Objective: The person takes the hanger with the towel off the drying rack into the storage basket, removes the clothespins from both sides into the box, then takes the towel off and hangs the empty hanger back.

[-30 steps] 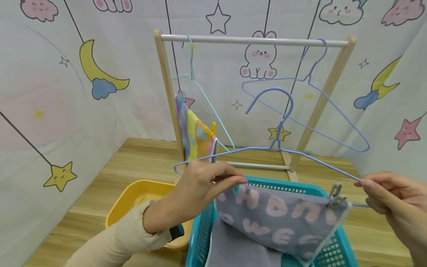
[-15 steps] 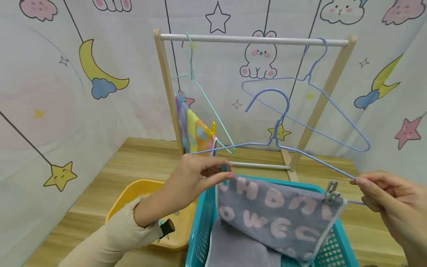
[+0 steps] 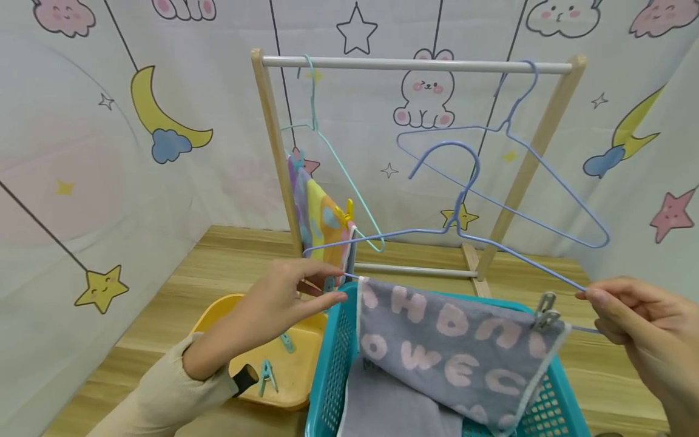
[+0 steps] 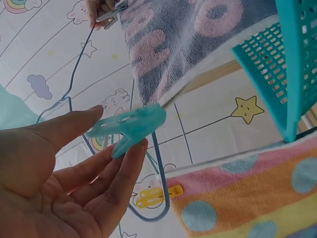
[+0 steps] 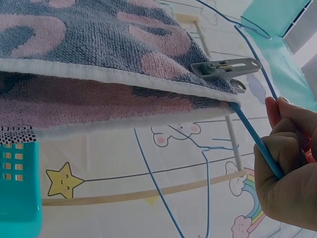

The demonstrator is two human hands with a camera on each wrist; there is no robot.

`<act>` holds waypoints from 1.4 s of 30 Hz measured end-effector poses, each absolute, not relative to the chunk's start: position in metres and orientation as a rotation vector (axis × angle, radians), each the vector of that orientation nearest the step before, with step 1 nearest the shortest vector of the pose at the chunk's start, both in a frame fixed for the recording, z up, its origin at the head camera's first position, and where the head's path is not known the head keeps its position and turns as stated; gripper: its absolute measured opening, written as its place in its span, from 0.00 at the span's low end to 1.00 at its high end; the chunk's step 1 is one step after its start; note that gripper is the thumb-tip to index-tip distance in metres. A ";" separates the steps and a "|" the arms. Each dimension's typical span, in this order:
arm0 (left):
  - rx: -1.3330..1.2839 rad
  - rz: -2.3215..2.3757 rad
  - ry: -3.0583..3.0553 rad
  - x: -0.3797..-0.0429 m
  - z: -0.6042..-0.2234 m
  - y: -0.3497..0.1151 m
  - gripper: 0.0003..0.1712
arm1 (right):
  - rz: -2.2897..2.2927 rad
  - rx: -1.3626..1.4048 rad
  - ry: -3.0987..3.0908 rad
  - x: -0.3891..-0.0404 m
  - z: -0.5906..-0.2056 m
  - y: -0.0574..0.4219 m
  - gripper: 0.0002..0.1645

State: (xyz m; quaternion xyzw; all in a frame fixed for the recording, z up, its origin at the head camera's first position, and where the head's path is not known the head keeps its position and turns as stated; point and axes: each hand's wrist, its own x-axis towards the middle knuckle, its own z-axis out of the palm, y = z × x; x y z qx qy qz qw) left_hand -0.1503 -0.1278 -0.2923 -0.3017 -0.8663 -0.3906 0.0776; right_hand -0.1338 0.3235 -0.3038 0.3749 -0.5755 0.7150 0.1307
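Observation:
A purple-blue hanger (image 3: 420,231) is held up above the basket, its right end gripped by my right hand (image 3: 636,321). Folded over its lower bar hangs a grey towel (image 3: 453,346) with pink letters. A grey clothespin (image 3: 546,312) fastens the towel's right corner. Between thumb and fingers, my left hand (image 3: 278,297) pinches a teal clothespin (image 4: 131,124). In the head view that clothespin is left of the towel's left corner, apart from the cloth, and partly hidden by the fingers. The right wrist view shows fingers around the hanger wire (image 5: 257,144).
Below the towel stands a teal basket (image 3: 333,346) with grey cloth (image 3: 393,403) inside. A yellow tray (image 3: 295,382) at its left holds teal clothespins (image 3: 267,377). Behind, a rack (image 3: 415,64) carries a mint hanger (image 3: 338,161) with a colourful towel (image 3: 322,212) and another purple-blue hanger (image 3: 557,185).
My left hand has moved left from the towel's top edge, bringing the teal clothespin off it and uncovering the towel's left corner. My right hand stays nearly still on the hanger.

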 end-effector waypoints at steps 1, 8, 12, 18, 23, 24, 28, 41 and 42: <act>-0.894 -1.163 -2.601 -0.151 -0.293 -0.131 0.16 | 2.079 1.084 -1.672 -0.134 -0.304 0.324 0.17; -0.834 -1.067 -2.671 -0.152 -0.303 -0.151 0.15 | 2.099 1.089 -1.660 -0.135 -0.305 0.325 0.17; -0.810 -1.035 -2.714 -0.153 -0.307 -0.156 0.15 | 2.121 1.142 -1.617 -0.136 -0.305 0.326 0.17; -0.816 -1.044 -2.721 -0.155 -0.306 -0.155 0.16 | 2.135 1.237 -1.556 -0.137 -0.302 0.326 0.16; -0.866 -1.082 -2.688 -0.154 -0.298 -0.144 0.12 | 2.131 1.212 -1.567 -0.136 -0.302 0.326 0.16; -0.881 -1.094 -2.678 -0.153 -0.296 -0.141 0.12 | 2.130 1.208 -1.569 -0.136 -0.302 0.326 0.16; -1.024 -1.146 -2.583 -0.154 -0.289 -0.125 0.12 | 2.135 1.190 -1.574 -0.136 -0.304 0.325 0.16; -1.505 -1.101 -2.300 -0.156 -0.271 -0.061 0.13 | 2.119 1.135 -1.604 -0.131 -0.302 0.322 0.18; -1.526 -1.099 -2.292 -0.156 -0.269 -0.056 0.13 | 2.114 1.130 -1.608 -0.130 -0.301 0.322 0.17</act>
